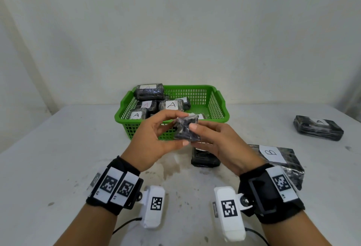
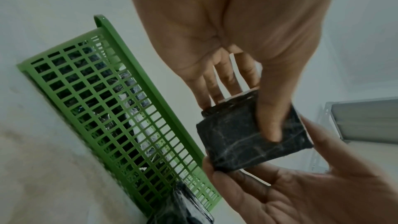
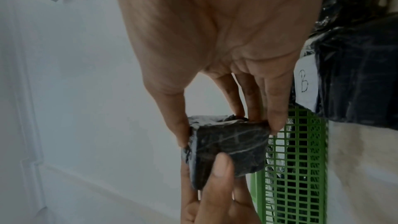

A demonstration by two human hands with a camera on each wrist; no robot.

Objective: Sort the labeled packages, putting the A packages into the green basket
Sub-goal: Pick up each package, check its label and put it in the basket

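Observation:
Both hands hold one small black wrapped package (image 1: 185, 130) in the air, just in front of the green basket (image 1: 216, 97). My left hand (image 1: 180, 128) pinches it with the thumb on the near face and the fingers behind. My right hand (image 1: 195, 136) grips its right side between thumb and fingers. No letter shows on the package (image 2: 237, 142) in any view. Several black packages marked A (image 1: 172, 105) lie in the basket. In the right wrist view the held package (image 3: 232, 146) sits between my right fingers (image 3: 275, 117), with the left thumb on it from below.
A black package marked A (image 1: 318, 127) lies at the table's far right. A larger package marked B (image 1: 277, 158) lies beside my right wrist. Another black package (image 1: 203, 158) sits on the table under my right hand. The white table (image 1: 68, 148) is stained near the middle.

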